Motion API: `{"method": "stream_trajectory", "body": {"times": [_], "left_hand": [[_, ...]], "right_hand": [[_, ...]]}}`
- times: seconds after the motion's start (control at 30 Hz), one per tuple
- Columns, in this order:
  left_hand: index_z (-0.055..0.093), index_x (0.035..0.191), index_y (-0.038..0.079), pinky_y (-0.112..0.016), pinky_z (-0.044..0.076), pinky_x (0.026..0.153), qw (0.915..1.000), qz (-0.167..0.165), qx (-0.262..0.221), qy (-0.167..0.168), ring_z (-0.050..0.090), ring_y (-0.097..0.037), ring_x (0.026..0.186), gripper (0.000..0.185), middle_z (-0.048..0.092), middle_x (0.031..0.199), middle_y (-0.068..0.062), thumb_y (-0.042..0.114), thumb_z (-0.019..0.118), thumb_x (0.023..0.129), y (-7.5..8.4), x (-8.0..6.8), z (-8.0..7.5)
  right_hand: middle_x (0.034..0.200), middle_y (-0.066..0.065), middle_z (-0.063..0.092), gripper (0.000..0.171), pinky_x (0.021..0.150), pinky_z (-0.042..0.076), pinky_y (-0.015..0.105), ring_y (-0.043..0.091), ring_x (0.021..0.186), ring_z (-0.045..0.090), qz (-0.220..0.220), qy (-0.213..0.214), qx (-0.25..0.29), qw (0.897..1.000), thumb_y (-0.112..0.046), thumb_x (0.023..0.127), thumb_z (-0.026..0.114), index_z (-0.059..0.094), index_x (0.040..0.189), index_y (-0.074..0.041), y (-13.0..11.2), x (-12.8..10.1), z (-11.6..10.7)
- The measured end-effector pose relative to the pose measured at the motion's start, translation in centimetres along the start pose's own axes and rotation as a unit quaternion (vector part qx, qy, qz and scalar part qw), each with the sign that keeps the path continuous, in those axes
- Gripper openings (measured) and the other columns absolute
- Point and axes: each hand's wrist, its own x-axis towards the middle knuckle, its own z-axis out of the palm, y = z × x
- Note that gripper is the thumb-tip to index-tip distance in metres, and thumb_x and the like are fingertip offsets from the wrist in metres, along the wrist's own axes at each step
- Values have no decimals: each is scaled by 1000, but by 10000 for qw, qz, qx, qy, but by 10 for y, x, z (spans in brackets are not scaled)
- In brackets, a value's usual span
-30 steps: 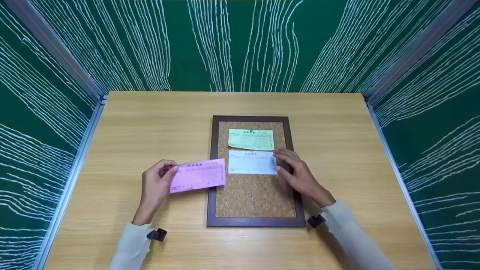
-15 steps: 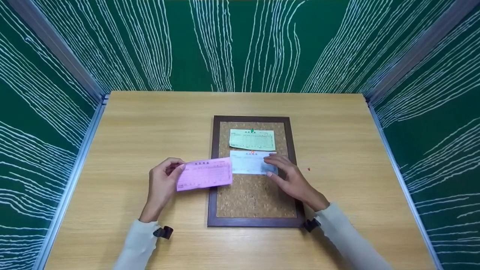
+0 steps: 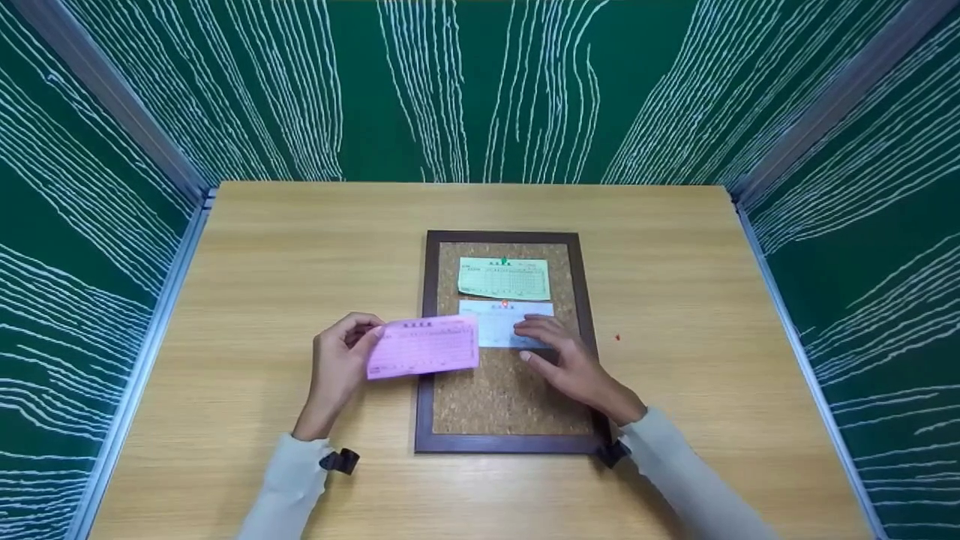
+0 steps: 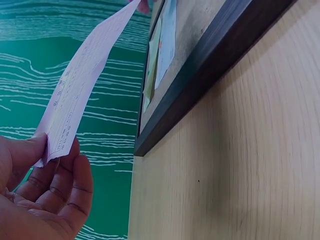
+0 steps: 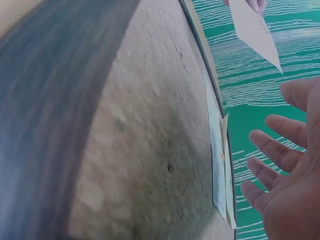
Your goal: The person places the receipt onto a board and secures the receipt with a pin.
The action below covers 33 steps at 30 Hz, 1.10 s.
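My left hand [image 3: 341, 364] pinches a pink printed slip [image 3: 424, 347] by its left end, thumb on top. The slip is raised, and its right part overlaps the cork board [image 3: 510, 397] in the head view. Relaxed and spread, the fingers of my right hand [image 3: 574, 364] hover above the board and hold nothing. Under them lies a pale blue slip [image 3: 491, 330], fixed at its top by a red pushpin [image 3: 505, 304] and partly covered by the hand. Above it a green slip [image 3: 504, 279] hangs from a green pushpin [image 3: 504, 261].
A dark brown frame [image 3: 512, 444] borders the cork board, which lies flat on the wooden table [image 3: 262, 262]. To the right of the board is a small red thing [image 3: 618, 337] on the tabletop. Green panels with white wavy lines [image 3: 510, 90] enclose the table's back and sides.
My left hand has carried the pink slip rightward, over the board's left edge. My right hand has shifted left and slightly down across the blue slip. The small red thing at right has come into view.
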Motion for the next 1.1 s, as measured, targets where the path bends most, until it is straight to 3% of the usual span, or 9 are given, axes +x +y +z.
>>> {"method": "stream_trajectory", "body": {"times": [0.27,0.57,0.77,1.1], "left_hand": [[81,100,2,-24,59,74,9999,-59,-147,-52,72,-25,83,12,80,95,-11,-8,76,98,3,1,13],[81,99,2,-24,59,74,9991,-44,-350,-215,73,-24,82,11,79,94,-11,-8,77,97,3,2,25],[81,99,0,-22,57,73,9989,34,-397,-249,71,-23,81,8,79,95,-13,-7,78,97,2,4,31],[81,100,0,-23,59,74,9981,23,-548,-277,72,-23,82,9,80,96,-14,-7,78,97,3,5,41]], "right_hand": [[147,22,66,35,123,39,64,38,146,56,-60,-89,89,9999,-18,105,77,75,135,-1,-5,2,12],[138,17,71,29,118,47,55,33,136,62,-249,24,109,9996,-19,104,79,78,132,-9,-5,1,20],[137,6,71,29,118,48,49,28,136,62,-31,-45,362,9993,-20,105,78,78,132,-11,-7,1,21],[134,-6,72,27,118,47,51,19,135,62,284,-55,567,9980,-27,106,77,79,132,-19,-8,2,22]]}}
